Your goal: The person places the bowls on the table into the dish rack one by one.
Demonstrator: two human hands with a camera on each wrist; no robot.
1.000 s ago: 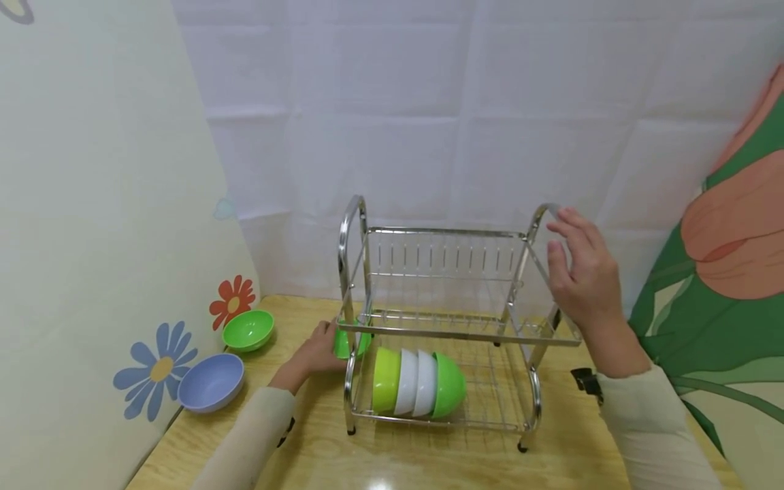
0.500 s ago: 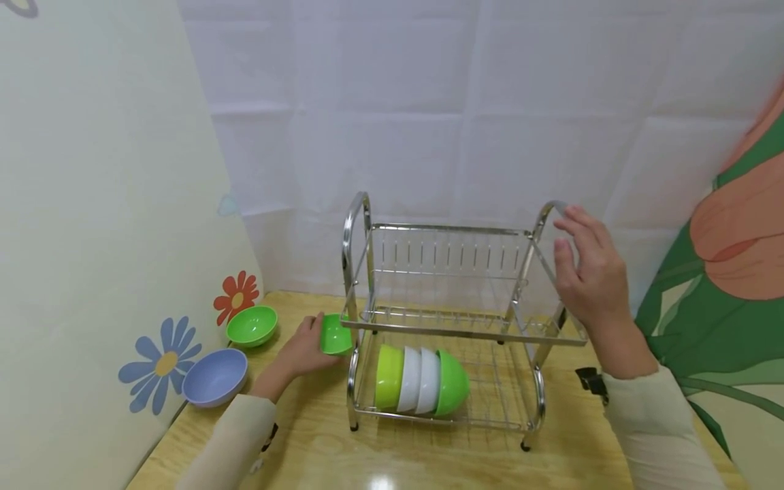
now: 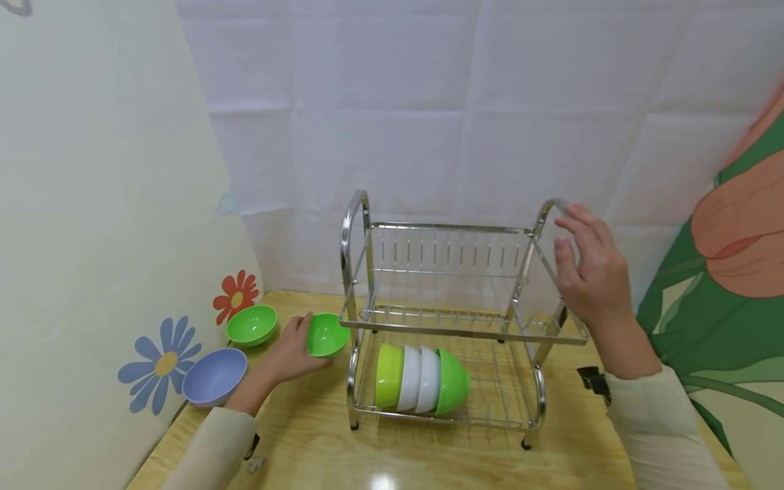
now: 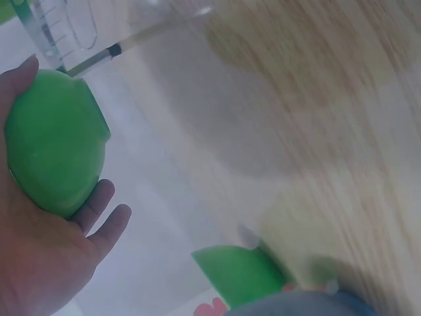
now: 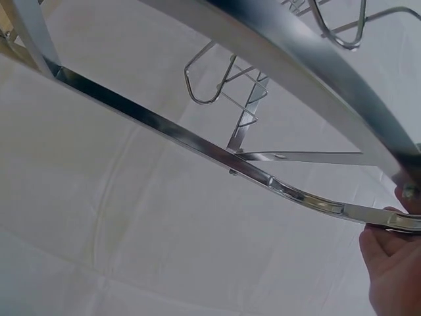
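Observation:
In the head view, my left hand [image 3: 288, 354] holds a small green bowl [image 3: 328, 335] just left of the metal dish rack [image 3: 459, 333]. The bowl is tilted, its hollow turned toward the rack. From the left wrist view, the bowl's rounded outside [image 4: 56, 141] sits between thumb and fingers. My right hand [image 3: 594, 272] is at the rack's upper right side, its fingertips touching the curved frame [image 5: 309, 197]. On the lower tier, a row of nested bowls stands on edge: a yellow-green bowl [image 3: 388, 376], two white bowls [image 3: 419, 380] and a green bowl [image 3: 453, 384].
Another green bowl [image 3: 252, 325] and a purple-blue bowl [image 3: 214, 376] stand on the wooden table [image 3: 318, 435] at the left, beside the flowered wall panel [image 3: 122, 238]. A white cloth [image 3: 416, 136] hangs behind the rack. Patterned fabric [image 3: 735, 286] is at the right.
My left hand has drawn the green bowl leftward, out from behind the rack's left post, and the bowl has turned to show more of its inside. The right hand stays on the rack.

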